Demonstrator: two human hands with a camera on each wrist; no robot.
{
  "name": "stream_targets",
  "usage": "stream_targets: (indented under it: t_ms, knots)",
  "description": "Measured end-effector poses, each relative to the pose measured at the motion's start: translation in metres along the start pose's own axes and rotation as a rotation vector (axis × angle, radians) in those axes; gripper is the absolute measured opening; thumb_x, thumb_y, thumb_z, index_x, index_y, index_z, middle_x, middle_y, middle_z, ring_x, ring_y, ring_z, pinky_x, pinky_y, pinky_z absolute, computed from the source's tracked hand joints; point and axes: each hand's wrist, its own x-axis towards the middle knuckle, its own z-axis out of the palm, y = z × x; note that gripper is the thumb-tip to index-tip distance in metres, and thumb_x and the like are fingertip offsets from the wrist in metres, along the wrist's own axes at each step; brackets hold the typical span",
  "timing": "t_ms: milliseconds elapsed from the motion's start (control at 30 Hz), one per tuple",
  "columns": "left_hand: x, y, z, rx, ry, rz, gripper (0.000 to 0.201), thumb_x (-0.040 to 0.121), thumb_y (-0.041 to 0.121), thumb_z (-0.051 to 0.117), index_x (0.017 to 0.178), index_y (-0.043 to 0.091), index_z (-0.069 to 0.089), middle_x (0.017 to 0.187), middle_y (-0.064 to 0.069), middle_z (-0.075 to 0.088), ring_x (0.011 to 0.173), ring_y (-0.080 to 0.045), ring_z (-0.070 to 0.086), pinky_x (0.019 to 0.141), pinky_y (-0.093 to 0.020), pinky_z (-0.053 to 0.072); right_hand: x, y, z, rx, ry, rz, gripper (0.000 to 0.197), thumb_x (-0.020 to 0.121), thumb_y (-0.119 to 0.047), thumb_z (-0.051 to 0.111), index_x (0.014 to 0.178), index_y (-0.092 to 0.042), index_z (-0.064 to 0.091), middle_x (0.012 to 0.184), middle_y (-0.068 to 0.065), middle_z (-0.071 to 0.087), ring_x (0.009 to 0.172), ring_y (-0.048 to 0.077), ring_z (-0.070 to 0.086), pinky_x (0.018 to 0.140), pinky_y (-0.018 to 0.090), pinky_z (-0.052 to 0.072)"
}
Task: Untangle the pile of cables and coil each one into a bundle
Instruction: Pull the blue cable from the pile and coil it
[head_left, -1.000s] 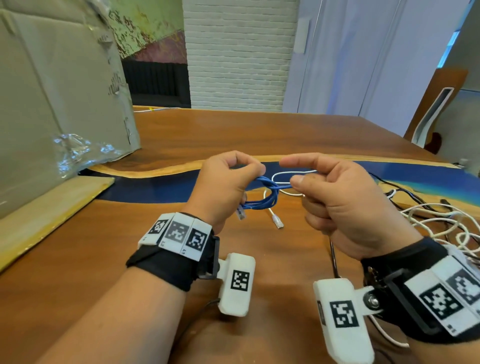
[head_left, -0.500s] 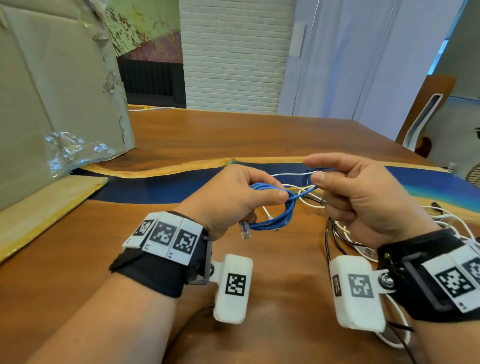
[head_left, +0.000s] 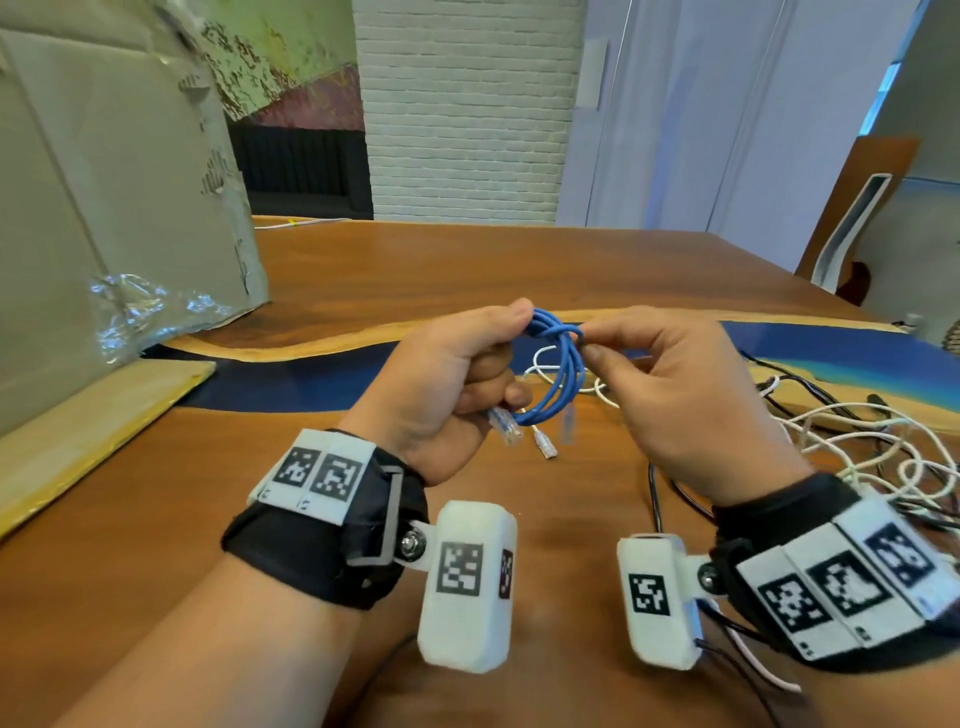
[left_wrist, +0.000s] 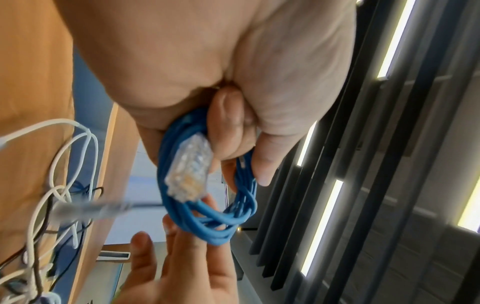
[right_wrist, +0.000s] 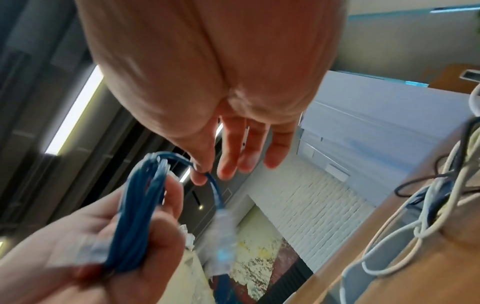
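A blue network cable (head_left: 563, 374) is wound into a small coil and held above the wooden table (head_left: 467, 270). My left hand (head_left: 498, 358) grips the coil's left side, fingers curled round the strands (left_wrist: 205, 218). One clear plug (head_left: 505, 426) sticks out below that fist (left_wrist: 188, 166). My right hand (head_left: 589, 344) pinches the cable's free strand at the coil's top between thumb and forefinger (right_wrist: 201, 170), with the other fingers spread. The second clear plug (right_wrist: 221, 242) dangles blurred below the pinch.
A tangle of white and black cables (head_left: 857, 441) lies on the table to the right. A white cable's plug (head_left: 545, 444) lies under the coil. A large cardboard box (head_left: 104, 208) stands at the left. A chair (head_left: 857, 218) stands beyond the far right edge.
The left hand has lifted the coil and turned it upright. The right hand has come in from the right to the coil's top, and the free end now dangles beside the loops.
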Motion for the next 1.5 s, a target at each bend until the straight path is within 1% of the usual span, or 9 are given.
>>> stream_targets:
  t_ms: [167, 267, 467, 600, 733, 1000, 1133, 1333, 1500]
  knots:
    - [0.002, -0.009, 0.006, 0.101, 0.016, 0.114, 0.033, 0.101, 0.02, 0.056, 0.074, 0.018, 0.074, 0.049, 0.004, 0.028, 0.045, -0.01, 0.022, 0.064, -0.03, 0.033, -0.005, 0.0, 0.018, 0.354, 0.042, 0.122, 0.023, 0.095, -0.001, 0.067, 0.097, -0.019, 0.081, 0.081, -0.001, 0.08, 0.073, 0.008, 0.072, 0.067, 0.023, 0.056]
    - [0.004, -0.011, 0.004, 0.266, 0.077, 0.23, 0.024, 0.102, 0.02, 0.056, 0.091, 0.009, 0.074, 0.063, -0.01, 0.045, 0.056, -0.013, 0.033, 0.061, -0.027, 0.033, -0.008, -0.003, 0.022, 0.602, -0.024, 0.24, 0.019, 0.094, 0.001, 0.066, 0.095, -0.011, 0.08, 0.089, 0.011, 0.08, 0.083, 0.019, 0.076, 0.076, 0.028, 0.06]
    - [0.009, -0.013, -0.005, 0.431, 0.131, 0.373, 0.018, 0.1, 0.018, 0.061, 0.089, 0.013, 0.074, 0.068, 0.007, 0.063, 0.059, -0.007, 0.049, 0.059, -0.021, 0.043, -0.01, -0.007, 0.023, 0.95, -0.111, 0.354, 0.022, 0.091, -0.006, 0.058, 0.096, 0.0, 0.078, 0.102, 0.021, 0.077, 0.098, 0.029, 0.074, 0.093, 0.04, 0.059]
    - [0.008, -0.013, -0.008, 0.536, 0.103, 0.42, 0.017, 0.1, 0.015, 0.062, 0.088, 0.012, 0.074, 0.072, 0.009, 0.068, 0.067, -0.003, 0.061, 0.064, -0.017, 0.049, -0.009, -0.006, 0.025, 0.848, -0.118, 0.369, 0.029, 0.072, -0.02, 0.073, 0.091, 0.001, 0.078, 0.096, 0.023, 0.076, 0.088, 0.026, 0.074, 0.081, 0.033, 0.062]
    - [0.01, -0.016, -0.011, 0.565, 0.095, 0.388, 0.017, 0.099, 0.019, 0.064, 0.088, 0.013, 0.074, 0.077, 0.003, 0.069, 0.071, -0.01, 0.063, 0.066, -0.024, 0.052, -0.011, -0.004, 0.031, 0.888, -0.1, 0.442, 0.035, 0.08, -0.011, 0.071, 0.103, 0.015, 0.068, 0.092, 0.023, 0.075, 0.08, 0.026, 0.073, 0.078, 0.034, 0.061]
    - [0.011, -0.019, -0.016, 0.593, 0.085, 0.36, 0.016, 0.1, 0.018, 0.063, 0.093, 0.01, 0.075, 0.072, 0.006, 0.068, 0.067, -0.017, 0.063, 0.062, -0.034, 0.053, -0.012, -0.004, 0.034, 0.973, -0.234, 0.508, 0.033, 0.081, -0.015, 0.072, 0.111, -0.004, 0.062, 0.068, 0.002, 0.057, 0.084, 0.023, 0.063, 0.09, 0.044, 0.042]
    - [0.01, -0.019, -0.014, 0.577, 0.093, 0.349, 0.018, 0.102, 0.016, 0.057, 0.093, 0.011, 0.072, 0.053, 0.021, 0.057, 0.056, 0.002, 0.053, 0.058, -0.01, 0.04, -0.011, 0.0, 0.033, 0.889, -0.221, 0.431, 0.046, 0.078, 0.0, 0.078, 0.119, 0.004, 0.061, 0.093, 0.018, 0.069, 0.09, 0.033, 0.063, 0.079, 0.031, 0.048]
    - [0.01, -0.018, -0.01, 0.517, 0.122, 0.323, 0.021, 0.105, 0.022, 0.052, 0.095, 0.016, 0.07, 0.05, 0.02, 0.051, 0.051, 0.0, 0.048, 0.053, -0.012, 0.036, -0.01, 0.004, 0.026, 0.528, -0.151, 0.276, 0.031, 0.087, -0.002, 0.075, 0.113, -0.019, 0.07, 0.098, 0.007, 0.079, 0.098, 0.019, 0.075, 0.088, 0.03, 0.059]
    - [0.014, -0.023, -0.01, 0.386, 0.162, 0.305, 0.023, 0.105, 0.031, 0.051, 0.098, 0.017, 0.068, 0.054, 0.006, 0.034, 0.053, -0.013, 0.026, 0.052, -0.032, 0.024, -0.009, 0.007, 0.032, 0.449, 0.009, 0.262, 0.032, 0.081, -0.022, 0.085, 0.103, -0.011, 0.064, 0.062, 0.015, 0.047, 0.053, 0.023, 0.048, 0.052, 0.034, 0.044]
